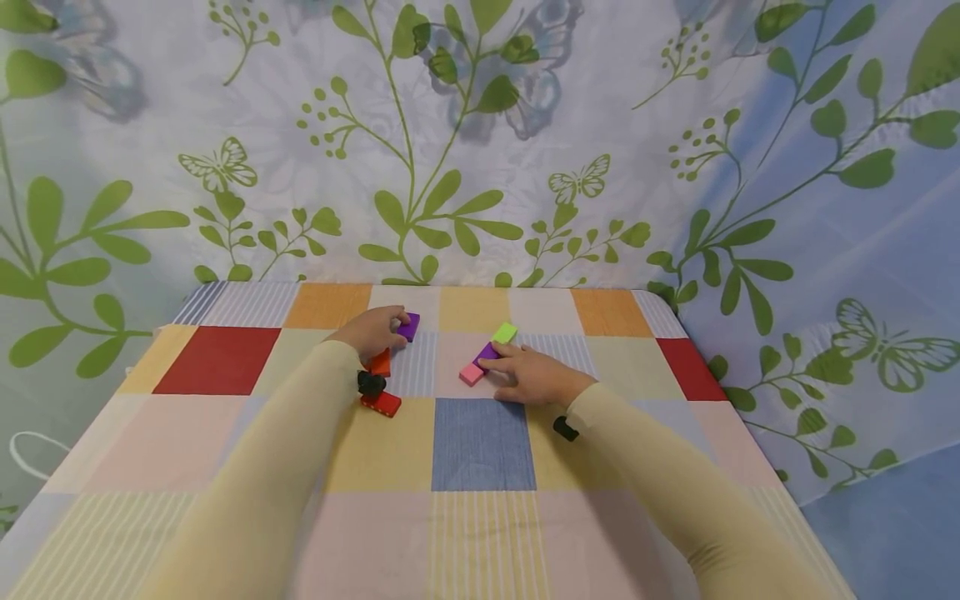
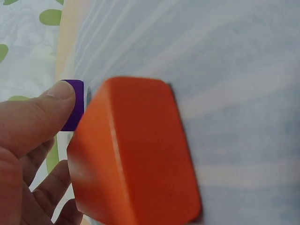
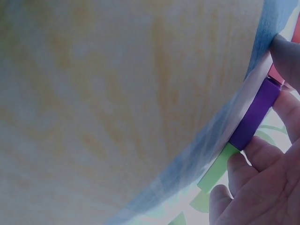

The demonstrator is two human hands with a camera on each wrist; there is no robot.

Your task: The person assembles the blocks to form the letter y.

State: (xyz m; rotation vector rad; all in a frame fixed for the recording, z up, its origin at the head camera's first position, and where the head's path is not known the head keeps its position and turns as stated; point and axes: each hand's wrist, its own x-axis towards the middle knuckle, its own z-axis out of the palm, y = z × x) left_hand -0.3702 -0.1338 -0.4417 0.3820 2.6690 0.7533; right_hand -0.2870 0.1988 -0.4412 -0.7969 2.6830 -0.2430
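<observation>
My left hand (image 1: 372, 331) holds a purple block (image 1: 408, 327) at its left side; in the left wrist view the thumb lies over that purple block (image 2: 75, 105). An orange block (image 1: 380, 362) rests beneath this hand and looms large in the left wrist view. Nearer the wrist lies a red block (image 1: 382, 403) with small yellow marks. My right hand (image 1: 540, 377) rests its fingertips on a diagonal row made of a pink block (image 1: 472, 374), a second purple block (image 1: 487, 356) and a lime green block (image 1: 505, 332). Its thumb is spread apart from them.
A patchwork-patterned cloth (image 1: 483, 446) covers the table. Behind it hangs a curtain (image 1: 420, 167) with green leaves and butterflies, which continues along the right side. A white loop of cord (image 1: 30, 454) shows at the far left.
</observation>
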